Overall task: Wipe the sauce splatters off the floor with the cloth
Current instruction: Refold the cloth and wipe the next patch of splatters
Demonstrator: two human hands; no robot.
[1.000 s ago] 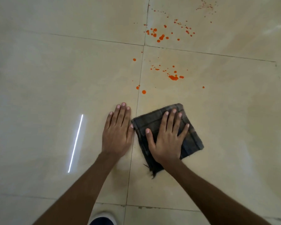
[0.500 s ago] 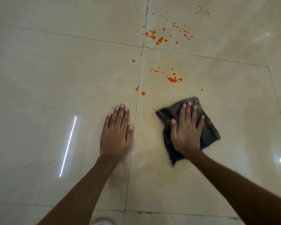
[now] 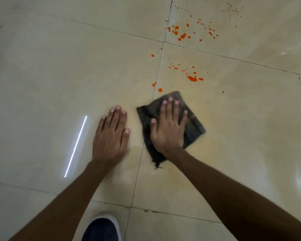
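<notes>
While the right hand (image 3: 169,129) presses the cloth (image 3: 193,126) with flat fingers, the nearest sauce splatters (image 3: 192,78) lie just above it, the left hand (image 3: 111,134) spread on the floor (image 3: 42,84).

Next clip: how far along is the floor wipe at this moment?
Early to midway, seemingly. Done: the tile patch nearest the person shows no drops, only a faint yellowish film. In hand: the right hand presses flat on the cloth, its far corner just short of the nearest drop; the left hand rests flat on the floor. Left: the middle cluster and the far cluster are untouched.
</notes>
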